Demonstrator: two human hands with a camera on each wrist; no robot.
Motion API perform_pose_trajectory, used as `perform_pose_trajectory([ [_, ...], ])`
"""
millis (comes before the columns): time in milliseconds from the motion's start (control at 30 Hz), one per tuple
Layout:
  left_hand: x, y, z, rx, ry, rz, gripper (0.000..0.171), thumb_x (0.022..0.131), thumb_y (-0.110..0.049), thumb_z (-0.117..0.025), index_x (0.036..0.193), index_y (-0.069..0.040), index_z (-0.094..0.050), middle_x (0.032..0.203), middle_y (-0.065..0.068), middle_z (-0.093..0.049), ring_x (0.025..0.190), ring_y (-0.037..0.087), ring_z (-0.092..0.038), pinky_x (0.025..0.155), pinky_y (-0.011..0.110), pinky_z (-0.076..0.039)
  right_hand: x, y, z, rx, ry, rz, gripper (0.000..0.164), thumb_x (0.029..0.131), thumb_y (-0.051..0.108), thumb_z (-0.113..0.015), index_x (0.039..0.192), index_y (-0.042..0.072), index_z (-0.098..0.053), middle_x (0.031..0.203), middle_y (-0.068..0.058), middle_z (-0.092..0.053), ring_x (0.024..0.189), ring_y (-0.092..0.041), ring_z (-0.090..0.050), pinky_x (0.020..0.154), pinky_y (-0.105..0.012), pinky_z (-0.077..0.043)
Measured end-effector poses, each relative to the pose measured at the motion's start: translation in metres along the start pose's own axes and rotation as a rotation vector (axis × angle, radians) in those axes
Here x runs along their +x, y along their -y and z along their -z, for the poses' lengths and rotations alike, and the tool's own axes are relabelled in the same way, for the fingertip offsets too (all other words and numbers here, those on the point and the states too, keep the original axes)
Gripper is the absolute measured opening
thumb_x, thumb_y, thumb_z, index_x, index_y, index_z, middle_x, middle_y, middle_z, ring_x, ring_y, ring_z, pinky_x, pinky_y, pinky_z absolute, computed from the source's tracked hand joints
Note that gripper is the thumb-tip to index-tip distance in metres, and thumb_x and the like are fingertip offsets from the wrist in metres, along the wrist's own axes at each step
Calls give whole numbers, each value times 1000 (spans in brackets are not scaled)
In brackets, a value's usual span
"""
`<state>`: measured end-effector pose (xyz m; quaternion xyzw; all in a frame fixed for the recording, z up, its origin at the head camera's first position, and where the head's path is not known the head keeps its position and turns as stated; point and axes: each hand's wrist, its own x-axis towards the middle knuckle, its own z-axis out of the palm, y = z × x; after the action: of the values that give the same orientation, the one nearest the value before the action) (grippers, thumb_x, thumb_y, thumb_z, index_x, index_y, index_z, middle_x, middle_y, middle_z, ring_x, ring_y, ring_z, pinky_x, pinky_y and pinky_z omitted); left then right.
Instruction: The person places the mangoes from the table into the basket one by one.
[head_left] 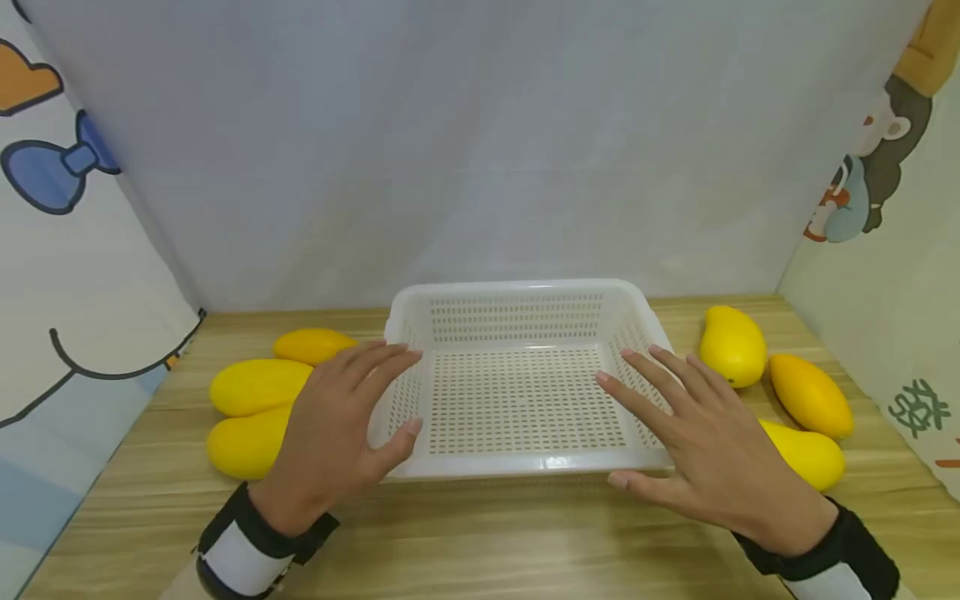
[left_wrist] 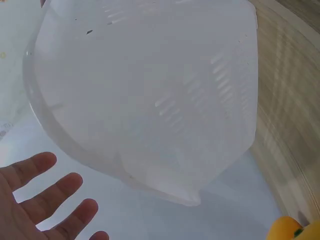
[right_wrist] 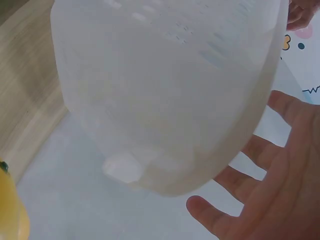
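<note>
A white perforated plastic basket (head_left: 525, 400) stands on the wooden table between both hands, with nothing inside it. By its left side is my left hand (head_left: 341, 425), fingers spread and holding nothing; in the left wrist view its fingertips (left_wrist: 67, 190) are apart from the rim. My right hand (head_left: 705, 442) is spread at the right side, its fingers over the rim in the head view; whether they touch it I cannot tell. Three yellow mangoes (head_left: 258, 387) lie left of the left hand, one partly hidden by it. Three more mangoes (head_left: 733, 346) lie beyond the right hand.
A pale cloth wall (head_left: 487, 150) rises behind the table (head_left: 487, 533). Printed cartoon panels flank it, the left panel (head_left: 82, 275) and the right panel (head_left: 870, 300). Black-and-white straps (head_left: 251, 546) circle both wrists.
</note>
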<state>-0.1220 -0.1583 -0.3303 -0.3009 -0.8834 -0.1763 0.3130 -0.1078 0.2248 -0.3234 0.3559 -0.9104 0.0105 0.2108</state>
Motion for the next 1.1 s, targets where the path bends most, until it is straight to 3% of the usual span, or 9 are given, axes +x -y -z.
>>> perform_pose_trajectory([
  [67,1,4,1,-14,-15,53,56,81,-43,-53,130,-16,-51,127,5,-54,116,25,-46,93,47,-39,0,0,0,-1,-3,-1,84,78,71,-49,147,28,-26,151,-7,-24,134,-34,-22,109,-51,-14],
  [167,1,10,1,-59,-29,182,53,83,-38,-57,130,-16,-50,126,6,-54,112,24,-49,90,45,-43,0,0,1,-2,-9,-5,84,77,71,-49,147,28,-27,151,-7,-24,134,-33,-22,109,-51,-15],
  [300,1,19,-2,-173,-48,363,49,84,-30,-63,129,-14,-50,123,6,-55,109,22,-51,87,43,-47,0,-1,2,-4,-15,-7,84,78,70,-49,147,28,-27,151,-7,-24,135,-34,-21,108,-51,-16],
  [433,1,30,-9,-295,-58,474,49,86,-34,-63,127,-11,-51,121,7,-56,108,20,-53,87,39,-48,1,-2,3,-10,-25,-10,84,78,70,-49,146,28,-27,150,-8,-25,134,-34,-22,106,-53,-20],
  [667,2,39,-21,-428,103,661,61,88,-47,-57,135,-11,-43,131,11,-50,116,24,-49,91,39,-45,-1,-6,6,-20,-51,-20,84,78,70,-49,146,26,-28,149,-10,-28,133,-36,-24,106,-53,-21],
  [867,0,44,-36,-552,214,759,76,88,-54,-53,144,-10,-29,138,12,-44,122,24,-45,95,41,-42,-2,-6,7,-24,-53,-28,83,78,69,-50,146,26,-28,149,-9,-28,133,-36,-24,105,-53,-22],
  [1100,-1,45,-44,-835,249,893,77,91,-49,-52,147,-10,-17,138,12,-44,111,22,-54,90,36,-46,-2,-5,7,-24,-44,-38,83,78,68,-50,147,28,-26,149,-9,-27,132,-36,-25,105,-53,-21],
])
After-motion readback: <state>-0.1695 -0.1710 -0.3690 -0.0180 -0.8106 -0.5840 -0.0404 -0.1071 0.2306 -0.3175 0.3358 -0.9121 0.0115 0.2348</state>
